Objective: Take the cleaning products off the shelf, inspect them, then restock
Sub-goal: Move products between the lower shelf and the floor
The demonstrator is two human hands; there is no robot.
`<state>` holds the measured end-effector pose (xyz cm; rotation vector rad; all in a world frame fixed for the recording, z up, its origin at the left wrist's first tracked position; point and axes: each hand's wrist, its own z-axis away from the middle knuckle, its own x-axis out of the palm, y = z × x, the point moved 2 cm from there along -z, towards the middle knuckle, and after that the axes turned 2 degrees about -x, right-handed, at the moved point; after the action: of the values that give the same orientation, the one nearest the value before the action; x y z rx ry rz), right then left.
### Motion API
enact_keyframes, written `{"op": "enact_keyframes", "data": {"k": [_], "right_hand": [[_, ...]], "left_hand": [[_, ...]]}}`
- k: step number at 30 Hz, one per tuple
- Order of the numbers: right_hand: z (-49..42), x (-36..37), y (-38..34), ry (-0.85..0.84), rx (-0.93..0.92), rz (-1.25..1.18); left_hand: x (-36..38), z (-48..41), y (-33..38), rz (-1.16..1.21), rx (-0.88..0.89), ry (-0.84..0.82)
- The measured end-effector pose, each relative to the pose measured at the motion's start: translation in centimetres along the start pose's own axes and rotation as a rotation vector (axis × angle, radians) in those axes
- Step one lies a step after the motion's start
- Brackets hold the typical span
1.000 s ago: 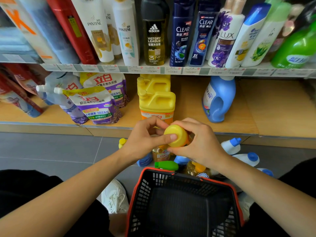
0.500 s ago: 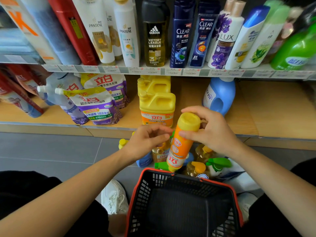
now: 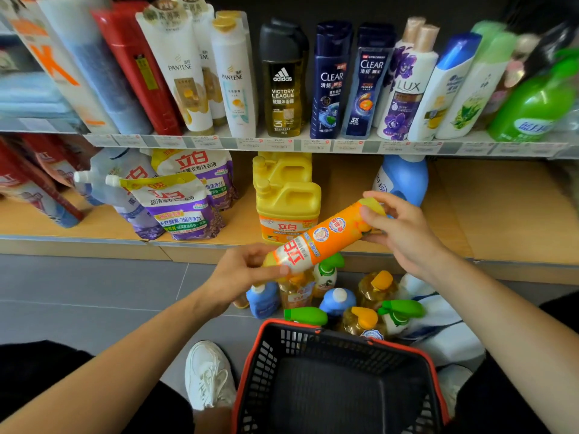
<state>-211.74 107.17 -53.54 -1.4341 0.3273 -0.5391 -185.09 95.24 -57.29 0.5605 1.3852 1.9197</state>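
Now our fingers [image 3: 279, 270] clamp the orange plastic detergent bottle [image 3: 326, 234], left hand [image 3: 241, 274] at its base, right hand [image 3: 404, 233] at its yellow cap [image 3: 374, 203], tilted before the wooden lower shelf [image 3: 501, 220]. We judge inspection midway; the cluster of bottles [image 3: 340, 300] on the floor awaits restocking.

Grey tiled floor [image 3: 78, 292] lies below a low wooden shelf [image 3: 501, 214]

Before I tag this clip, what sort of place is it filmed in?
Probably a shop aisle: a strip of price labels fronts rows of branded shampoo bottles, and a red shopping basket sits on the floor.
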Motion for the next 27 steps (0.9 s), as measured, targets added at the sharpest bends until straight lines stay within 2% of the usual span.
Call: {"op": "enact_keyframes", "data": {"k": [3,5,9,12,16,23,25,27], "right_hand": [[-0.2,0.0,0.9,-0.138,0.136,-0.005],[0.2,0.7,1.8,-0.242,0.187,0.03],[1.5,3.4,3.6,-0.361,0.161,0.273],[2.7,5.5,4.9,-0.441,0.095,0.441],[4.2,8.4,6.4,-0.418,0.057,0.35],[4.6,12.1,7.3,-0.236,-0.106,0.633],[4.2,12.9,7.2,-0.235,-0.143,0.684],[3.2,13.5,6.9,-0.314,-0.164,0.708]], "left_hand": [[-2.5,-0.3,0.5,0.196,0.028,0.249],[-3.7,-0.2,0.9,0.351,0.072,0.326],[-4.0,0.1,1.3,0.547,0.157,0.349],[-3.6,0.5,2.0,0.637,0.207,0.272],[-2.6,1.0,2.9,0.47,0.249,0.109],[-4.0,1.1,3.8,0.172,0.255,0.267],[-4.7,1.0,4.0,0.131,0.267,0.293],[-5.6,0.8,4.4,0.068,0.323,0.341]]}}
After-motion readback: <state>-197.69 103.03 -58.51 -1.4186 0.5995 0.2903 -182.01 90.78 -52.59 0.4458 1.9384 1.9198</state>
